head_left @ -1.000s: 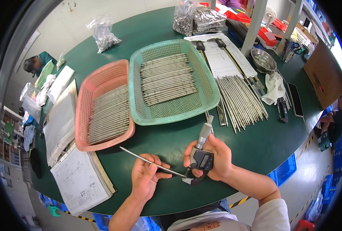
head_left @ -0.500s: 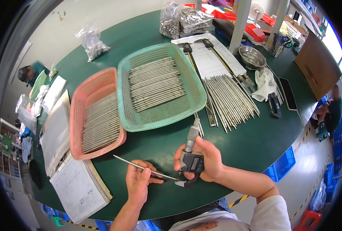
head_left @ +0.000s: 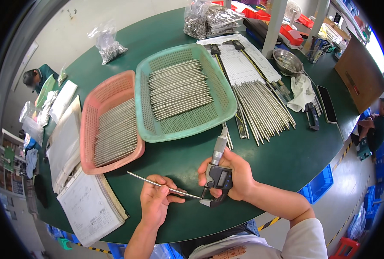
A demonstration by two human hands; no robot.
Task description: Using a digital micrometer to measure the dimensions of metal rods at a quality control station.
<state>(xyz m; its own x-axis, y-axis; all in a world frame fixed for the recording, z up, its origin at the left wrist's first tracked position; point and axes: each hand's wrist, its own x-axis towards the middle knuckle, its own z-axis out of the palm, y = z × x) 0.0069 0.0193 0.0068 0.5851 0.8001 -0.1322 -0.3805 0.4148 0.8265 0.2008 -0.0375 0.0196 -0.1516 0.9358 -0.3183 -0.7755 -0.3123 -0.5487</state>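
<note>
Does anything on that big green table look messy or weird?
A little messy, but nothing looks spilled or broken. The loose metal rods fan out unevenly right of the green basket, unlike the neater rows inside it. A white cloth-like thing lies crumpled near the metal bowl.

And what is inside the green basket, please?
The green basket holds slim metal rods, lying side by side. Part of its perforated floor shows on the near side. Beneath the rods everything is covered, so further layers cannot be told.
</note>
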